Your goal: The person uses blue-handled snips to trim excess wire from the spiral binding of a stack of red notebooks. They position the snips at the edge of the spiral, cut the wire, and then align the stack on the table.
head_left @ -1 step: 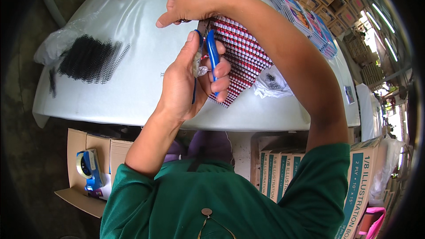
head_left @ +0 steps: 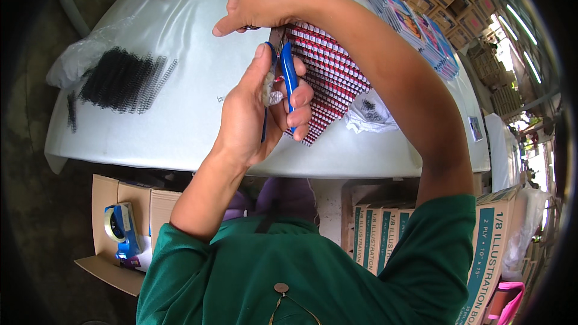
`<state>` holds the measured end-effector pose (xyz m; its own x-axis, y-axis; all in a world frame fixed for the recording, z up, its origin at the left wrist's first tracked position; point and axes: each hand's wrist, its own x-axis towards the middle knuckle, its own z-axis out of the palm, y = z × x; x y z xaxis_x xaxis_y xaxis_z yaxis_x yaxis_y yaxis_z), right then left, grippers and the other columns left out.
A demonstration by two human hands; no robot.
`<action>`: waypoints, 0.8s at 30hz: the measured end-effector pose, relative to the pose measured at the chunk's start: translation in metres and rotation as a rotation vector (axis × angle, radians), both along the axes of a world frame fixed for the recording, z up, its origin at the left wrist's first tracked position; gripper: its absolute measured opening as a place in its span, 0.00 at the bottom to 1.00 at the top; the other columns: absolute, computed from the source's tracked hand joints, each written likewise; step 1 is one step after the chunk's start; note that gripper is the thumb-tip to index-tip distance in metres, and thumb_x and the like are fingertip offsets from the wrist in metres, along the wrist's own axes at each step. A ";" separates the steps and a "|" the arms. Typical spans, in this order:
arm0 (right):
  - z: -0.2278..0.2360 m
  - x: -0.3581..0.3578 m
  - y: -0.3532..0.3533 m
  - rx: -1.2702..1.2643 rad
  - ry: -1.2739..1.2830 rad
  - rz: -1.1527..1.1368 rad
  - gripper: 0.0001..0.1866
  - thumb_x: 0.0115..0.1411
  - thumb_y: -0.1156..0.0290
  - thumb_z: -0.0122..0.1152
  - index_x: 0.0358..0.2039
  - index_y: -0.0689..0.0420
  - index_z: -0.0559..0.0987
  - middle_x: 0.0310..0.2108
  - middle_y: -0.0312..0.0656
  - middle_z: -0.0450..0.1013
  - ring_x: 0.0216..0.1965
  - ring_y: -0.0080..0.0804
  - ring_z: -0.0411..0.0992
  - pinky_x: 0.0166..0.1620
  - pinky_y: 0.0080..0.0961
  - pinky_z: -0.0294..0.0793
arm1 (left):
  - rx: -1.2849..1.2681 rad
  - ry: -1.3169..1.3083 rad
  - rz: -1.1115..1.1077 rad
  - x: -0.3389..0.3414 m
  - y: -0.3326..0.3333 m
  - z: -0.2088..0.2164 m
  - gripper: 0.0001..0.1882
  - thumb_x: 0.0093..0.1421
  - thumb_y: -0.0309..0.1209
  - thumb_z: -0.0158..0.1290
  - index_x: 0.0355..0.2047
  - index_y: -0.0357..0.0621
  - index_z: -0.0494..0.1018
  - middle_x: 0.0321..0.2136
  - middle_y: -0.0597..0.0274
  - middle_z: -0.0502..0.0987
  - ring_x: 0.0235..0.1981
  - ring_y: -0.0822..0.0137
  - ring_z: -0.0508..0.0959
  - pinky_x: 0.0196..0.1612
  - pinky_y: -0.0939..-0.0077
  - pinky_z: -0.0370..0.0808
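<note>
Blue-handled pliers (head_left: pixel 289 75) lie in my left hand (head_left: pixel 241 108), its fingers wrapped round one handle and the thumb along the other. Their metal jaws point away from me, at the far end of a pile of notebooks with red-and-white spiral-bound edges (head_left: pixel 328 75). A scrap of clear, crumpled wrapping sits between the handles. My right arm arches over the notebooks. The right hand (head_left: pixel 262 3) is bent in and curled just beyond the pliers' tips, thumb pointing left. Its fingers are mostly hidden, and a small dark thing shows beneath them.
Black plastic binding coils (head_left: pixel 117 81) lie at the table's left, beside a clear plastic bag (head_left: pixel 78 60). A white bag (head_left: pixel 372 114) with dark coil scraps lies right of the notebooks. Stacked books (head_left: pixel 400 18) stand far right. Below the table edge, an open carton holds a blue tape dispenser (head_left: pixel 125 229).
The pliers' blue handles have shifted very slightly in my left hand. Both arms are otherwise in the same place.
</note>
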<state>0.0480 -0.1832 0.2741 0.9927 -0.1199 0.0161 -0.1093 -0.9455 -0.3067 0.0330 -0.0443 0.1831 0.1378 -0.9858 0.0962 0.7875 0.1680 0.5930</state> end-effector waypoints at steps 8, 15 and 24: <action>-0.010 0.014 -0.014 0.040 -0.077 -0.045 0.23 0.45 0.48 0.61 0.18 0.58 0.80 0.17 0.42 0.73 0.21 0.32 0.70 0.29 0.29 0.69 | -0.025 -0.055 -0.041 -0.003 0.002 -0.006 0.31 0.65 0.54 0.26 0.47 0.37 0.63 0.33 0.49 0.73 0.36 0.52 0.77 0.39 0.55 0.77; 0.002 -0.001 -0.002 0.112 -0.067 -0.036 0.24 0.44 0.48 0.64 0.14 0.60 0.77 0.15 0.39 0.70 0.19 0.26 0.66 0.25 0.23 0.63 | 0.016 0.035 -0.013 -0.003 -0.002 -0.005 0.29 0.65 0.54 0.27 0.46 0.40 0.64 0.27 0.56 0.70 0.27 0.60 0.75 0.33 0.61 0.78; 0.021 -0.020 0.019 0.468 -0.511 -0.213 0.16 0.51 0.61 0.62 0.23 0.64 0.80 0.22 0.49 0.75 0.25 0.43 0.72 0.35 0.33 0.72 | -0.012 -0.043 0.052 0.030 0.030 -0.035 0.33 0.64 0.57 0.26 0.46 0.38 0.64 0.29 0.56 0.72 0.30 0.64 0.75 0.32 0.66 0.76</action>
<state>0.0276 -0.1642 0.2947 0.8291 -0.4178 0.3716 -0.0112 -0.6769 -0.7360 0.0629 -0.0146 0.1483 0.1848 -0.9761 0.1145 0.7511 0.2154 0.6240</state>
